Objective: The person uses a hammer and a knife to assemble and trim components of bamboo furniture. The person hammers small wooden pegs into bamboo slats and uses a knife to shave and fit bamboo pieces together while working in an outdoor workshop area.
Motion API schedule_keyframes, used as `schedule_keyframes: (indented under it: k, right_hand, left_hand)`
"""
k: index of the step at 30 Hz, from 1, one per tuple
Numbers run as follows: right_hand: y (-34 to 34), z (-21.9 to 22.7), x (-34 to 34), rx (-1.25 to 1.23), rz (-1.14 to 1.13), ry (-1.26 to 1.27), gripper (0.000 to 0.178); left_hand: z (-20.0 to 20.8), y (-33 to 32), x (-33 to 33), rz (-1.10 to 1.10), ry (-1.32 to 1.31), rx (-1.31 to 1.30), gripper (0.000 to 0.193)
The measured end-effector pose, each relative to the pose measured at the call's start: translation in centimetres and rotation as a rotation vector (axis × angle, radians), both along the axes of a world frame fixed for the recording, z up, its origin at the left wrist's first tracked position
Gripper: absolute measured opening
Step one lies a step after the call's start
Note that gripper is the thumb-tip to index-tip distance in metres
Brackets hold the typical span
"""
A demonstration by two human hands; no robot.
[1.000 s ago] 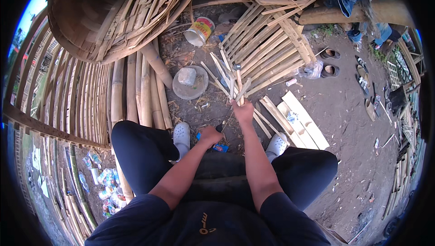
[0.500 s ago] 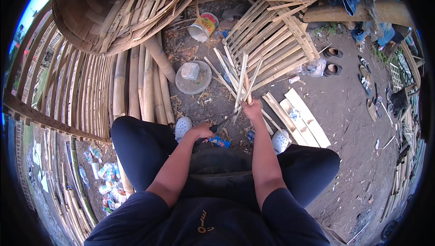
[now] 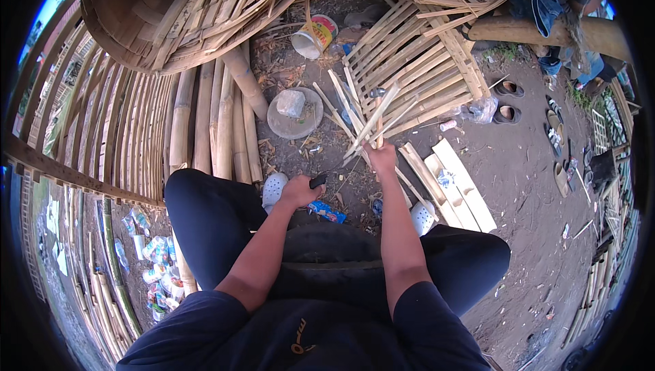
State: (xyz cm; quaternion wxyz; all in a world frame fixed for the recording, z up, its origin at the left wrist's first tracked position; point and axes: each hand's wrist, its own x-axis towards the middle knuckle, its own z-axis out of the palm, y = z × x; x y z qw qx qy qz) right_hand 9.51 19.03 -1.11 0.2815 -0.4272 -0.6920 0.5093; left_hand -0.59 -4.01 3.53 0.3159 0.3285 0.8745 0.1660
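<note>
My right hand (image 3: 383, 159) is closed around the wooden handle of what looks like a hammer (image 3: 379, 118), its small metal head pointing away from me. Pale split bamboo strips (image 3: 372, 125) cross beside these fingers; I cannot tell whether the hand grips some of them too. My left hand (image 3: 298, 192) is wrapped round a black-handled tool (image 3: 318, 181), its dark end sticking out to the right; any blade is hard to see. A blue wrapper (image 3: 327, 212) lies on the ground just below the left hand.
A slatted bamboo panel (image 3: 416, 64) lies ahead. A stone block (image 3: 291, 103) sits on a round grey slab (image 3: 276, 125). Bamboo poles (image 3: 205, 125) stretch along the left, below a large woven basket (image 3: 136, 50). Split bamboo halves (image 3: 464, 187) rest at right, with sandals (image 3: 556, 125) farther out.
The bamboo strip by my right hand has swung from nearly upright to leaning right, and the hammer head now shows. My left hand has moved slightly up and left with the black-handled tool.
</note>
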Motion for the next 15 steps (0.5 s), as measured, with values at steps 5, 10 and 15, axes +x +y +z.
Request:
schedule_keyframes:
  k: [5, 10, 15]
  right_hand:
    - [-0.5, 1.7, -0.3, -0.017, 0.053, -0.169, 0.047]
    - [-1.1, -2.1, 1.8, -0.137, -0.049, -0.07, 0.06]
    - [-4.1, -4.8, 5.6, -0.386, 0.072, -0.187, 0.059]
  left_hand:
    - [-4.9, -1.5, -0.9, 0.155, -0.006, -0.061, 0.041]
    - [-7.2, -0.6, -0.6, 0.215, -0.04, -0.012, 0.052]
    - [-7.2, 0.2, -0.6, 0.21, -0.069, -0.165, 0.059]
